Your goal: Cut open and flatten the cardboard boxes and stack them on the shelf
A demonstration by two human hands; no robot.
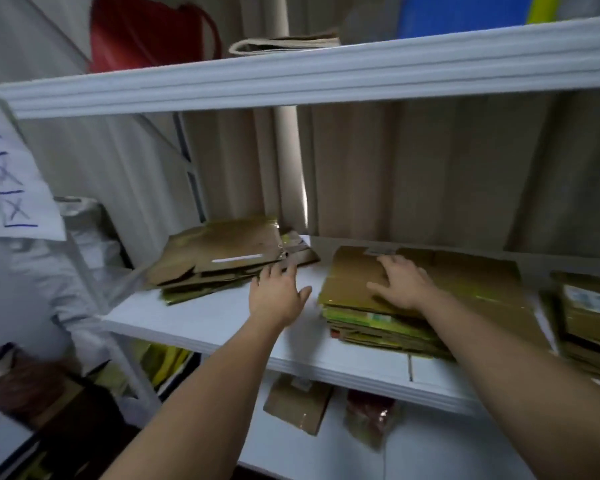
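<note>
While right hand (400,285) presses flat on stack (465,296) at 3 o'clock, left hand (278,294) hovers, fingers spread, holding nothing; flattened boxes already on shelf (222,327), stacking nearly done.

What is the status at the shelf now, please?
Right hand flat on middle cardboard stack. Left hand open, touching left stack. Nothing blocking.

— How many stacks of flattened cardboard do you count on your shelf (222,327)?
— Three: a left stack (222,258), a middle stack (465,299) and a right stack (589,320).
— And your hands?
— Two: left hand (278,292), right hand (402,280).
</note>
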